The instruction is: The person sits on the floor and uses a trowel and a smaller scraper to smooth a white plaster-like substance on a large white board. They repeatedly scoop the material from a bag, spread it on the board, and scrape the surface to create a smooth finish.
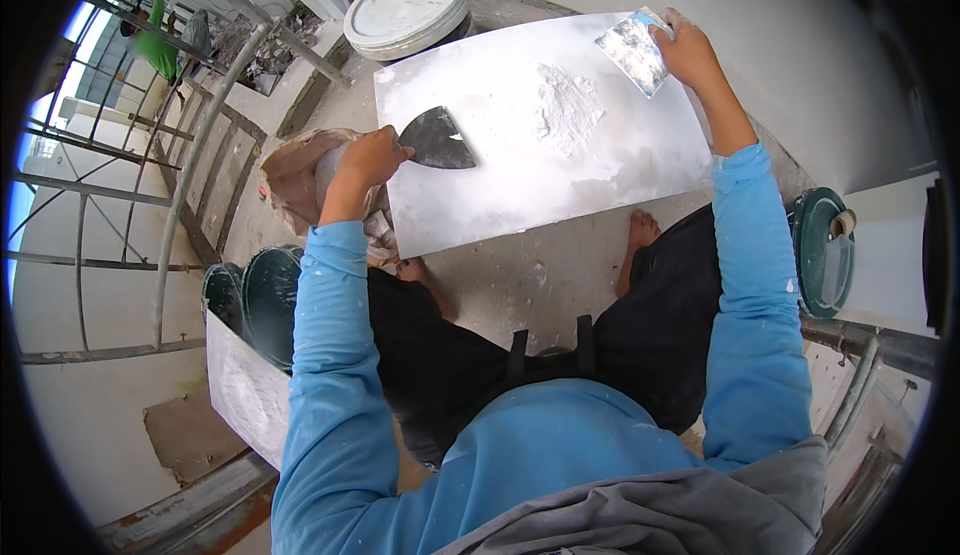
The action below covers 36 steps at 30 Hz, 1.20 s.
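A wide white board (480,210) lies in front of me, with a low heap of white powder or paste (568,110) right of its middle. My left hand (375,158) is closed round the handle end of a putty knife (438,141); its dark, fan-shaped blade points right over the board's left part. At the far right corner, my right hand (688,52) grips a flat rectangular metal scraper (634,53), its face smeared with white. Fingers hide the scraper's back edge. White smudges and greyish patches cover much of the board.
Beside the board's left edge stands a crumpled brown paper sack (290,180). A white round lid (408,5) tops a bucket beyond it. Dark green buckets (270,300) are at my left, a green round container (825,255) at my right. Metal scaffolding (190,170) and a person in green (155,45) appear left.
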Tool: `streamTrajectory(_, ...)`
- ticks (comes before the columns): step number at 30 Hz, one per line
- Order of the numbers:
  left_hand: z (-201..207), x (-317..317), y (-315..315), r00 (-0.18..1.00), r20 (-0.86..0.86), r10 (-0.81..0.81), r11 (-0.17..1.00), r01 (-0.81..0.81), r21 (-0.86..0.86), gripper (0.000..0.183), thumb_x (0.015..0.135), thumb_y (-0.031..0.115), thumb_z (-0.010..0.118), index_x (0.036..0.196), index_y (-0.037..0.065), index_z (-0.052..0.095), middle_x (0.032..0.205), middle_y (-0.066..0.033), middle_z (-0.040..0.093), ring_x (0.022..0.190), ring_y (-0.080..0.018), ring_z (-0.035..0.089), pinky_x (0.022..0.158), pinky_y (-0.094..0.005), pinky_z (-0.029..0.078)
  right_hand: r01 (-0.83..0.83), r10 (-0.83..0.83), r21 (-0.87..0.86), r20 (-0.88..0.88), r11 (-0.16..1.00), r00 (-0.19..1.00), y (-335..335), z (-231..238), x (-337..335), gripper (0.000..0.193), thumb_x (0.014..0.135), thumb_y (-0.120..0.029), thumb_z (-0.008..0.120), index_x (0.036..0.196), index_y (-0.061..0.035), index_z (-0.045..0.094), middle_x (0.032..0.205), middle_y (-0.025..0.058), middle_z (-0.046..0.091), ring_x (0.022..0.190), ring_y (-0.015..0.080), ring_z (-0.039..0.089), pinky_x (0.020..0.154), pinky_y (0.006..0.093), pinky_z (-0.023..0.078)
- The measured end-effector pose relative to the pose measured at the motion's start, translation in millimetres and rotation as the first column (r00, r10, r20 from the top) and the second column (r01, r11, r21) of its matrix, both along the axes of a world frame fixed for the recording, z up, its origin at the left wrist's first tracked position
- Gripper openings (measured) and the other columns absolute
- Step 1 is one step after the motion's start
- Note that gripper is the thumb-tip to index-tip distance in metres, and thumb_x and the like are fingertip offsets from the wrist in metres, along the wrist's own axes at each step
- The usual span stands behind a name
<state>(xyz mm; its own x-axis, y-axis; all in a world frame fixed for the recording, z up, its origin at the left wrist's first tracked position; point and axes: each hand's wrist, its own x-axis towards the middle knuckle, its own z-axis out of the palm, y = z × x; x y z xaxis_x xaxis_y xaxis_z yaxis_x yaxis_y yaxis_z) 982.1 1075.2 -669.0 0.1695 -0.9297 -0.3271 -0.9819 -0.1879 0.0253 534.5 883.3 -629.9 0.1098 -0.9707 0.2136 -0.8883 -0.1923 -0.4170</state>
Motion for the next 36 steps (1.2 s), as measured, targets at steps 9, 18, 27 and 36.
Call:
streamTrajectory(9,-20.4,-11.7,-25.4,0.997,-0.061,-0.056,0.998,0.058,0.03,0.054,0.093,0.044,0.069,0.117,-0.004,0.068,0.116,-0.0276,0.07,0.109,-0.043,0.067,0.095,-0.0482,0.052,-0.023,0.026,-0.056,0.05,0.998,0.998,-3.8,-8.8,5.6,0.056,0.101,-0.033,0.056,0.148,-0.004,0.051,0.138,0.0223,0.062,0.125,0.0381,0.061,0.108,0.0445,0.047)
streamTrajectory(18,18.8,-88.2,-94.9,0.967,0.168,-0.192,0.974,0.167,0.154,0.052,0.09,0.047,0.073,0.11,-0.002,0.073,0.112,-0.0228,0.073,0.107,-0.0384,0.07,0.092,-0.0465,0.054,-0.045,0.055,-0.093,0.104,0.995,0.993,-11.1,-5.2,-0.9,0.055,0.102,-0.034,0.057,0.146,-0.002,0.053,0.138,0.0237,0.061,0.126,0.0389,0.061,0.108,0.044,0.047)
streamTrajectory(27,103.5,-160.0,-109.3,0.862,0.351,-0.365,0.931,0.341,0.132,0.046,0.09,0.042,0.074,0.101,-0.003,0.074,0.099,-0.0213,0.075,0.097,-0.0376,0.072,0.087,-0.0457,0.054,-0.033,0.038,-0.05,0.097,0.998,0.995,-13.9,-3.0,-18.2,0.054,0.102,-0.035,0.056,0.147,-0.0046,0.052,0.137,0.0219,0.063,0.125,0.0382,0.061,0.105,0.0454,0.048)
streamTrajectory(36,120.0,-180.2,-92.3,0.863,0.409,-0.295,0.922,0.37,-0.117,0.043,0.089,0.041,0.074,0.105,0.001,0.075,0.105,-0.0209,0.074,0.102,-0.0362,0.072,0.089,-0.045,0.055,-0.076,0.071,0.109,0.049,0.991,0.996,-45.3,-63.0,-17.4,0.055,0.101,-0.034,0.058,0.139,0.0048,0.053,0.118,0.0272,0.069,0.101,0.0376,0.071,0.088,0.0448,0.055)
